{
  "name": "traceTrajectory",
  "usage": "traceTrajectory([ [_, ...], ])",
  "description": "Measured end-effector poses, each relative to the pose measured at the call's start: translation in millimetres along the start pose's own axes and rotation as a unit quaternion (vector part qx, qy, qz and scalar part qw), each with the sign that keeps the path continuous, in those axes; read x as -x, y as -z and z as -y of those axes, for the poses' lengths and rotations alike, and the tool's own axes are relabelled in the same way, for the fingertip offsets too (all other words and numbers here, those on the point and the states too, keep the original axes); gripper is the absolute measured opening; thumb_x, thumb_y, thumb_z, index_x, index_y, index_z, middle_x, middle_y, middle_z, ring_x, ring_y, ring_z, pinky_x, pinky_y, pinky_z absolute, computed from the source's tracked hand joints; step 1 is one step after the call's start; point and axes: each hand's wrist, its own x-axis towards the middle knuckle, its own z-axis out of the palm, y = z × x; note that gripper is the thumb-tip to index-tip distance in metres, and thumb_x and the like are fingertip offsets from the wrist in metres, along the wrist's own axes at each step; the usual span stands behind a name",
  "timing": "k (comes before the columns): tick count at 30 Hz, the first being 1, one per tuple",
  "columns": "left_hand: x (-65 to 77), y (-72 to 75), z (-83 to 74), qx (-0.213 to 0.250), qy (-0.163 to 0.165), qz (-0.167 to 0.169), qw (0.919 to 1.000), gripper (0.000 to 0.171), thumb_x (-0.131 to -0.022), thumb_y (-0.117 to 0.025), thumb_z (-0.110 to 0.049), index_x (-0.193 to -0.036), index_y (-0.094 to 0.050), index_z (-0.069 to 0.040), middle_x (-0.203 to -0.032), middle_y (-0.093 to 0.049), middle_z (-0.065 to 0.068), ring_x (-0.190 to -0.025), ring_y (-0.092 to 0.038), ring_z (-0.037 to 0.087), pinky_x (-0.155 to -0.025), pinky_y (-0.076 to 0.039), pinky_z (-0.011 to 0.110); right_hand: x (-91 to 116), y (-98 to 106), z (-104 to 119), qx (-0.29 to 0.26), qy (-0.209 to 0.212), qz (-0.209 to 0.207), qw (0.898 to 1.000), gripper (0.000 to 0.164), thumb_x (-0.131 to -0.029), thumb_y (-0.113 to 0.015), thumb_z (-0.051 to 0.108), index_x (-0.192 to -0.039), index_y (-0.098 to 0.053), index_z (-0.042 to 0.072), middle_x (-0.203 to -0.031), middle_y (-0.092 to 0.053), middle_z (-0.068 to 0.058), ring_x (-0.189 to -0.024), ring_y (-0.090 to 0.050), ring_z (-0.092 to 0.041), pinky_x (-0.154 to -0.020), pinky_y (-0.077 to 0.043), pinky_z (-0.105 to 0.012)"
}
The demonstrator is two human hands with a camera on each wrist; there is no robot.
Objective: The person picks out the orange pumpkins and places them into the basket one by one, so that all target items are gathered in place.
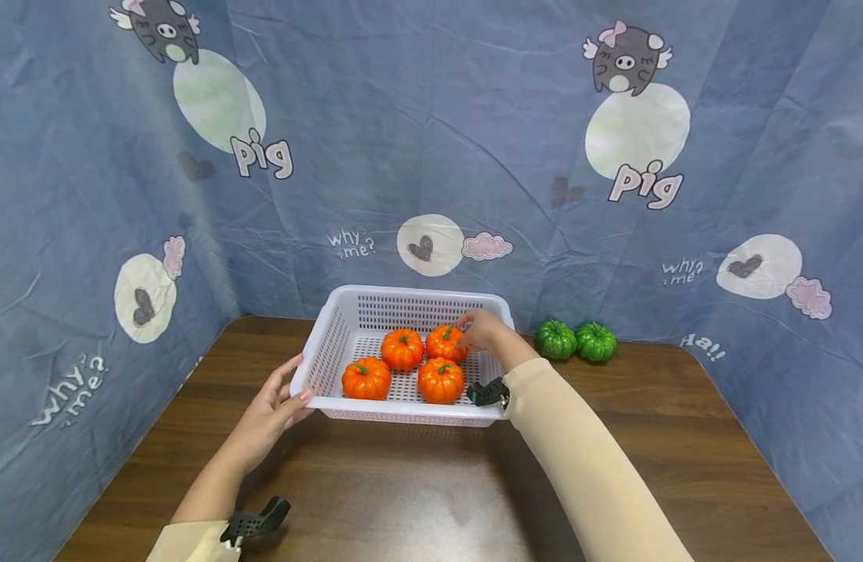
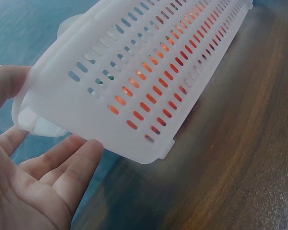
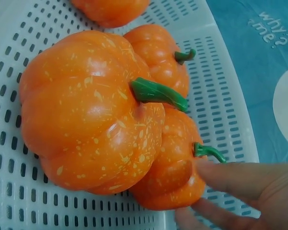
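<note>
A white perforated plastic basket (image 1: 417, 410) stands on the table with several orange pumpkins inside, all with green stems. My left hand (image 1: 273, 410) holds the basket's front left corner; in the left wrist view the thumb and fingers lie on either side of the rim. Inside the basket, my right hand (image 1: 484, 332) grips the back right pumpkin (image 1: 442, 343). The right wrist view shows the thumb against that pumpkin (image 3: 170, 182) by its stem, other fingers partly hidden below it. Nearer the front lie another pumpkin (image 1: 441, 381) and a front left one (image 1: 366, 378); a fourth pumpkin (image 1: 402, 349) sits at the back.
Two green pumpkins, one left (image 1: 555, 339) and one right (image 1: 596, 342), lie on the wooden table (image 1: 403, 484) just right of the basket. A blue patterned cloth (image 1: 431, 140) hangs behind and along both sides. Dark wrist mounts are strapped on both arms.
</note>
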Motion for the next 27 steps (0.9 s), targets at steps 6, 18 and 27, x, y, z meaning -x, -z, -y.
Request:
traceTrajectory([
  [6,0.4,0.2,-0.6,0.006,-0.001,-0.001,1.0000,0.070,-0.103,-0.057,-0.014,-0.160,-0.017,-0.017,-0.150,-0.035,0.031,-0.112,-0.060,0.005,-0.093,-0.052,0.024,5.7,9.5,5.4,-0.012,0.026,0.005,1.000,0.038,-0.087,-0.071,-0.004,-0.124,-0.062,0.000,-0.125,-0.060,-0.019,-0.102,-0.059,-0.025,-0.095,-0.054,-0.038],
  [18,-1.1,-0.3,-0.4,0.003,-0.002,0.002,1.0000,0.069,-0.103,-0.056,-0.015,-0.160,-0.016,-0.017,-0.151,-0.034,0.032,-0.113,-0.060,0.006,-0.093,-0.052,0.024,30.9,33.8,11.8,-0.027,0.053,0.039,0.997,0.046,-0.093,-0.071,0.012,-0.135,-0.056,0.000,-0.135,-0.057,-0.022,-0.119,-0.059,-0.034,-0.100,-0.051,-0.047],
  [27,-1.4,-0.9,-0.8,0.000,0.000,0.002,1.0000,0.069,-0.103,-0.056,-0.014,-0.160,-0.017,-0.018,-0.151,-0.034,0.032,-0.114,-0.059,0.006,-0.093,-0.053,0.025,63.3,49.1,12.9,0.031,0.092,0.047,0.994,0.048,-0.098,-0.066,0.021,-0.139,-0.054,0.000,-0.134,-0.059,-0.022,-0.122,-0.057,-0.039,-0.096,-0.054,-0.042],
])
